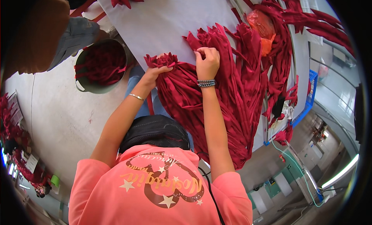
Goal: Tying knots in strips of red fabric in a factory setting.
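Note:
My left hand point(158, 72) is closed around the gathered ends of a bundle of dark red fabric strips point(182, 83), whose tips fan out above my fingers. The bundle drapes off the table edge toward my lap. To its right, my right hand point(208, 62) pinches with thumb and forefinger at the pointed end of a red fabric strip point(192, 40). Beside that hand a thick row of the same strips point(236, 83) lies over the white table point(155, 23), their pointed ends facing the far side.
A green bucket point(79, 83) full of red strips stands on the floor at left, next to another person's leg point(79, 35). More strips hang over a metal rail at right, near an orange plastic bag point(265, 31) and a blue crate point(306, 103).

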The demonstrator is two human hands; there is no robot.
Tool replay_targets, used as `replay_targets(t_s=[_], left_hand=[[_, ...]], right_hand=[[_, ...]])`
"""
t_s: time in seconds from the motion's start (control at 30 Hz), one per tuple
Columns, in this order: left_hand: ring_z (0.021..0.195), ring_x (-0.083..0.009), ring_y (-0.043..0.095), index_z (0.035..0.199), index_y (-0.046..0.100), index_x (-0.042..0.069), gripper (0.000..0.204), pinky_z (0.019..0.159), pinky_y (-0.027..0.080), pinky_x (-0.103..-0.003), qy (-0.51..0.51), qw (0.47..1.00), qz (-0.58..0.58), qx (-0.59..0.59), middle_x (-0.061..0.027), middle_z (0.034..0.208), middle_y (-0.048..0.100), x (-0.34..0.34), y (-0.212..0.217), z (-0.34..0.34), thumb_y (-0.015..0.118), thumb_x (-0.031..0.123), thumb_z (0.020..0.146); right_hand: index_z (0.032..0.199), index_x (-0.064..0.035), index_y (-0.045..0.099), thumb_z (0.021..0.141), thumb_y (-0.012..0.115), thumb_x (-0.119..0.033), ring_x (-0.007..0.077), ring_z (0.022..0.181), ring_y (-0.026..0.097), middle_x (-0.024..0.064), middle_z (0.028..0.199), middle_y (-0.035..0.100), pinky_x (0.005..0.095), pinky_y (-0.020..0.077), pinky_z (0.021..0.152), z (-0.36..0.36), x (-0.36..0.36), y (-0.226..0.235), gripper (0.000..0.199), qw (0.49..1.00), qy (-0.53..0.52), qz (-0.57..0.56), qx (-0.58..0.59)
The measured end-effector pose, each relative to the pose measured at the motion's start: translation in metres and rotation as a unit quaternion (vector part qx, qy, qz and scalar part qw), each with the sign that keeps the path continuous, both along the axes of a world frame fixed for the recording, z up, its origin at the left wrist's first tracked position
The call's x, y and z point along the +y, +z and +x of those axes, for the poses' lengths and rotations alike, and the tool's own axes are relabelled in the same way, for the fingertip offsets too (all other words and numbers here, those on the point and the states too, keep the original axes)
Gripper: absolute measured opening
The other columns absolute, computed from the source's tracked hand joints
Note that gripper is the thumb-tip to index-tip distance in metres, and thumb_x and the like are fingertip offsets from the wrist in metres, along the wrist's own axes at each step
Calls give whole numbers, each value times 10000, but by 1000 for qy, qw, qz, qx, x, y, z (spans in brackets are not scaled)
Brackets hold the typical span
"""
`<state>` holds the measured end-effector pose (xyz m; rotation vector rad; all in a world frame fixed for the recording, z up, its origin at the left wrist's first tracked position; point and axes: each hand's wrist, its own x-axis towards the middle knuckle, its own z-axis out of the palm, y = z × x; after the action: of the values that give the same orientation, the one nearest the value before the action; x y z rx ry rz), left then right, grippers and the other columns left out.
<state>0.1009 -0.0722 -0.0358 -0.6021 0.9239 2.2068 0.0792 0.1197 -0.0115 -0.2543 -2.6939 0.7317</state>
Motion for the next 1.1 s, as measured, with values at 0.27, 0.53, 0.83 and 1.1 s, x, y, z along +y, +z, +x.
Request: replay_targets(t_s=[0.27,0.53,0.83,1.1], left_hand=[[961,-145,635,1136,581,74,368,883,495,-294,-12,1000,21,-8,-35,1051,652,-1,-6,0,686,-11,793],[1038,-145,603,1154,521,86,415,917,480,-292,-3,1000,19,-3,-37,1057,629,3,5,-3,674,-47,792],[1060,-174,597,1230,496,65,483,973,448,-297,19,999,29,1,-55,1147,614,2,-8,0,659,-54,791],[1058,-142,589,1296,507,50,550,922,478,-288,-14,998,52,19,-45,1173,601,0,-1,-5,663,-55,779]], right_hand=[[798,-14,697,722,759,-14,137,619,630,58,753,654,248,486,573,17,-17,24,98,952,60,-277,-114],[888,-3,695,791,719,-85,191,675,658,97,794,671,296,519,627,15,-3,25,129,941,90,-298,-137],[931,-73,693,761,686,-43,260,801,560,74,797,568,381,474,694,1,0,-6,173,994,109,0,-10],[979,-8,675,806,563,52,265,857,620,119,888,627,321,491,746,28,-6,9,215,950,225,-183,-113]])
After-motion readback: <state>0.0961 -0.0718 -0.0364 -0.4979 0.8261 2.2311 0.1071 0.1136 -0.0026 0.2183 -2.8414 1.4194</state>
